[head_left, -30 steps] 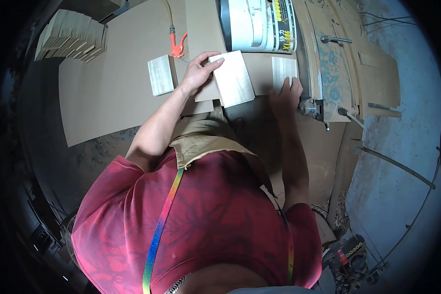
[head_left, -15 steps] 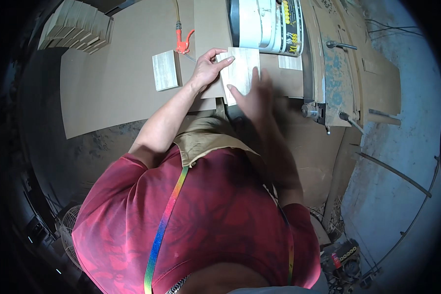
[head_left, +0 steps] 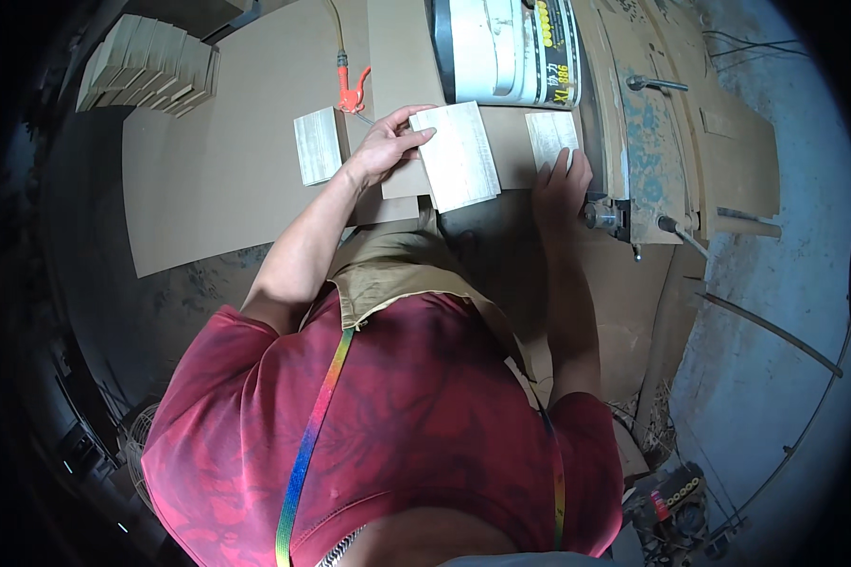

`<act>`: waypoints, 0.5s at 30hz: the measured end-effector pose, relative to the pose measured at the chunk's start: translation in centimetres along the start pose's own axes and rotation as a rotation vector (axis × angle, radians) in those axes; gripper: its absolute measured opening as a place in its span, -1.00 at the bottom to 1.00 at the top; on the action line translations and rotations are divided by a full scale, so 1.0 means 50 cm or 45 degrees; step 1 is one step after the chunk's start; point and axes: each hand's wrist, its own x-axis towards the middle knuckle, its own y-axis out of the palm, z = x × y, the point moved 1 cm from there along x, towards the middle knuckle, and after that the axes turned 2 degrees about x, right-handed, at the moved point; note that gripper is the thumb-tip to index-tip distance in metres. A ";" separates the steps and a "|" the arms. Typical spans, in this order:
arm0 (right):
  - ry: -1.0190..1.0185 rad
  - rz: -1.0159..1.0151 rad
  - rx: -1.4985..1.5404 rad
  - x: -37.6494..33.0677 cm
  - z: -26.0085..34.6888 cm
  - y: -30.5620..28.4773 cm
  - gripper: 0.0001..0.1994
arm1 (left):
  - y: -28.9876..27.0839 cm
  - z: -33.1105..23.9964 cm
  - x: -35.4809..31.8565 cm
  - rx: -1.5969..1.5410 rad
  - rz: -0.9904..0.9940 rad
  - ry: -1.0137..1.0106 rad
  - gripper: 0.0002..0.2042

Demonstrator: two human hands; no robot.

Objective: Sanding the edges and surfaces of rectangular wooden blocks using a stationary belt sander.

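- Since 0.5 s ago, right hand [head_left: 563, 184] has left the pale wooden panel [head_left: 457, 156], now fingers flat by small wooden piece [head_left: 551, 137], holding nothing.
- Head view: left hand [head_left: 386, 146] pinches panel's left edge on brown board [head_left: 227, 180]; white bucket [head_left: 506, 47] behind.

Pale matt wooden panel [head_left: 459, 156] on matt brown cardboard sheet [head_left: 227, 180], beside glossy plastic bucket [head_left: 506, 47].
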 end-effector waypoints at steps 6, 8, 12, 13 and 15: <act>0.054 0.064 -0.100 0.048 0.020 0.002 -0.42 | 0.012 0.000 0.012 0.005 -0.060 0.038 -0.60; 0.111 0.131 -0.053 0.041 0.030 -0.020 -0.47 | 0.014 -0.003 0.015 0.010 -0.049 0.028 -0.59; 0.194 0.155 -0.048 0.017 0.051 -0.032 -0.50 | 0.017 -0.004 0.014 0.015 -0.043 0.035 -0.58; 0.214 0.103 -0.073 0.018 0.054 -0.023 -0.50 | 0.018 -0.004 0.013 0.025 -0.062 0.064 -0.58; 0.352 0.123 -0.127 0.033 0.053 0.006 -0.49 | 0.023 -0.001 0.007 0.047 -0.113 0.039 -0.58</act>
